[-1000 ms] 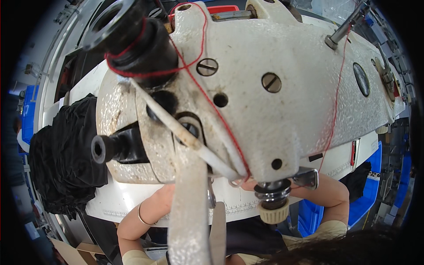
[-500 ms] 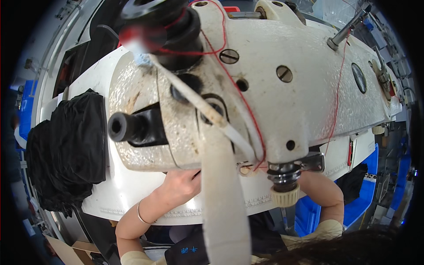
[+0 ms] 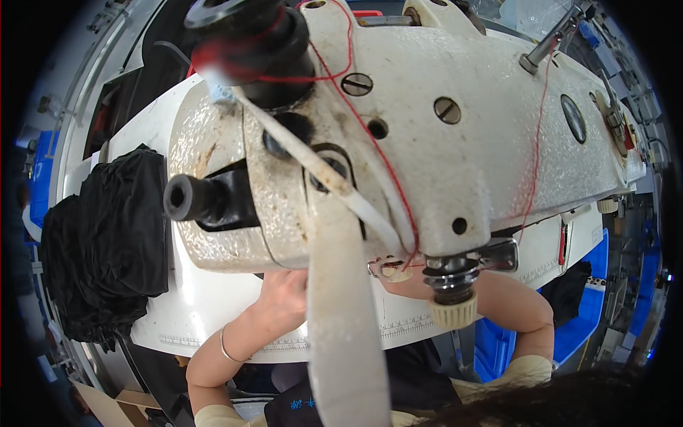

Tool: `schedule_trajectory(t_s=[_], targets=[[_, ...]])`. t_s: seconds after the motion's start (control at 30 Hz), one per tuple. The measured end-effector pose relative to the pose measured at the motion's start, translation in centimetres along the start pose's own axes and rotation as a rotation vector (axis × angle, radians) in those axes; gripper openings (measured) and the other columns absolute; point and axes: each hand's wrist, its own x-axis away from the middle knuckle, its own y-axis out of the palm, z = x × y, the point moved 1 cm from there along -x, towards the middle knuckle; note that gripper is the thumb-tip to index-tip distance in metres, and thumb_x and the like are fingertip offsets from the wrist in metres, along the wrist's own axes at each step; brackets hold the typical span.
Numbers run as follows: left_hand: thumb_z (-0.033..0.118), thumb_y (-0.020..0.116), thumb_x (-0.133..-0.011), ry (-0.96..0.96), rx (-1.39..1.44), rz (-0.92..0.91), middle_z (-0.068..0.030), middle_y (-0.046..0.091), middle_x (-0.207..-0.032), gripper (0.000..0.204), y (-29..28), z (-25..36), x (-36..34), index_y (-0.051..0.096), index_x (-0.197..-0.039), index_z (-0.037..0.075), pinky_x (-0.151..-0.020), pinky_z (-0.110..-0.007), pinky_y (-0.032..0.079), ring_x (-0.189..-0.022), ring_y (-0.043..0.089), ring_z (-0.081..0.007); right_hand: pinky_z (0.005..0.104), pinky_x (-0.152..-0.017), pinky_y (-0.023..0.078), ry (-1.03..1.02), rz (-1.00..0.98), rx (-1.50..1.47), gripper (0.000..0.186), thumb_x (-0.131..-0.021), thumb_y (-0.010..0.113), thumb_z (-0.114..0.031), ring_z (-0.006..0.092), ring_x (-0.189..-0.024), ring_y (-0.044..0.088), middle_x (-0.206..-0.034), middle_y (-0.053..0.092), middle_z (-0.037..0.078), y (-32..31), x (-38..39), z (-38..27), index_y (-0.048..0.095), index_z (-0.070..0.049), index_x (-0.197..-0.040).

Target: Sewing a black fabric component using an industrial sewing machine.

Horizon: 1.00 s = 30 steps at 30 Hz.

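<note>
Sewing machine [image 3: 427, 171] partly hides left fingers [image 3: 290, 284]; black cloth [image 3: 107, 242] heaped at table [image 3: 188, 306] edge.

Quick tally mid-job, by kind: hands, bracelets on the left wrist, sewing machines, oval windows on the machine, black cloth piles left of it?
Hands: 2 (left hand; right hand, mostly hidden)
Bracelet: 1
Sewing machine: 1
Oval window: 1
Black cloth pile: 1
Total: 6

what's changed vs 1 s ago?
Left end of the sewing machine sits farther right and higher in view, uncovering more of the left hand beside the white bar; probably the camera shifted. Any grip change is hidden. Black fabric pile stayed at left.
</note>
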Motion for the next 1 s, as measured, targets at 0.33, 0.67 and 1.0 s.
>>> schedule_trajectory(t_s=[0.33,0.67,1.0], targets=[[0.011,0.065,-0.060,-0.032,0.077,-0.075,-0.0150,0.065,-0.088,0.042,1.1,-1.5,1.5,0.064,-0.100,-0.002,-0.044,-0.034,0.047,-0.056,0.061,-0.0229,0.0287,-0.052,0.048,-0.029,-0.011,0.016,0.016,-0.061,0.061,-0.007,0.0173,-0.062,0.057,-0.075,0.054,0.005,0.1,0.3,0.1,0.060,0.000,-0.075],[0.003,0.063,-0.054,-0.031,-0.035,-0.141,-0.0100,0.061,-0.075,0.041,-0.3,-0.2,0.3,0.067,-0.094,0.001,-0.043,-0.031,0.047,-0.053,0.059,-0.0197,0.0294,-0.052,0.048,-0.150,-0.014,0.075,0.013,-0.050,0.059,-0.012,0.0185,-0.076,0.057,-0.079,0.057,0.005,-0.1,0.3,-0.1,0.057,-0.005,-0.062],[0.003,0.067,-0.065,-0.130,-0.077,-0.141,-0.0167,0.062,-0.108,0.042,-0.9,-2.4,-1.7,0.064,-0.107,0.005,-0.089,-0.044,0.047,-0.102,0.058,-0.0356,0.0307,-0.040,0.043,0.180,-0.225,0.113,0.005,-0.063,0.058,-0.005,0.0149,-0.055,0.051,-0.068,0.053,0.002,1.6,0.6,0.7,0.058,-0.009,-0.060]])
